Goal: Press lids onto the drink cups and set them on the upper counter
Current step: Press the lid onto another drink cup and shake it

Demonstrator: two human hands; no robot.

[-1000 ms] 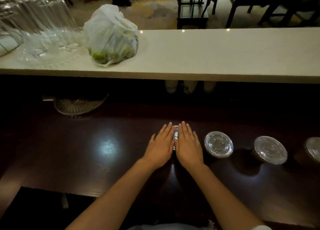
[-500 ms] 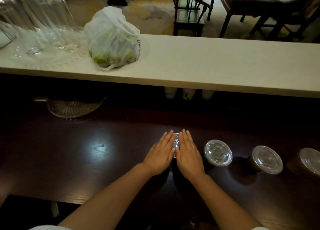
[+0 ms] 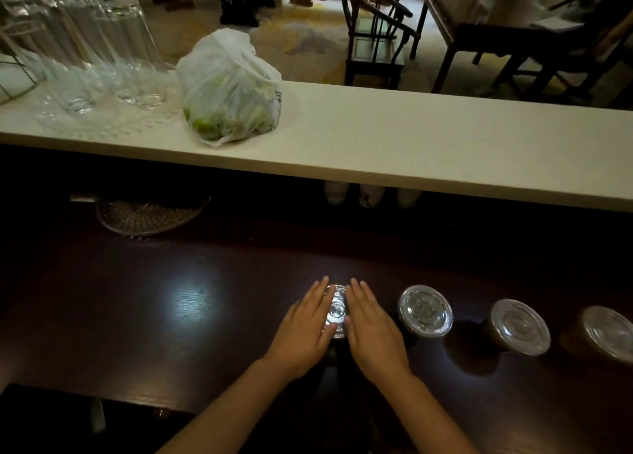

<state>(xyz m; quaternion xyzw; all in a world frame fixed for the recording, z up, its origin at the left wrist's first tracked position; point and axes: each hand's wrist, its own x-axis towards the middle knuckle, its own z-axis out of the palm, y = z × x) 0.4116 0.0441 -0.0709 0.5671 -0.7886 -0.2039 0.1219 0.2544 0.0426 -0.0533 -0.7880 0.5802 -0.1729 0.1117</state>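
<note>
A drink cup with a clear plastic lid (image 3: 336, 311) stands on the dark lower counter (image 3: 171, 333). My left hand (image 3: 306, 328) and my right hand (image 3: 371, 328) lie flat on the lid's two sides, fingers straight and pointing away from me; the cup body is hidden under them. To the right stand three more lidded cups in a row: one (image 3: 425, 311) close by, a second (image 3: 520, 327) with dark drink, and a third (image 3: 608, 333) at the frame's right edge. The pale upper counter (image 3: 428, 138) runs across above.
On the upper counter a white plastic bag (image 3: 230, 87) with green contents sits left of centre, with several upturned clear glasses (image 3: 85, 49) further left. A woven tray (image 3: 147, 214) lies under the shelf. Pale cups (image 3: 371, 197) hang below the counter edge. Chairs stand beyond.
My hands have parted slightly, so more of the lid shows between them. The view has tilted up a little; the cups have not moved.
</note>
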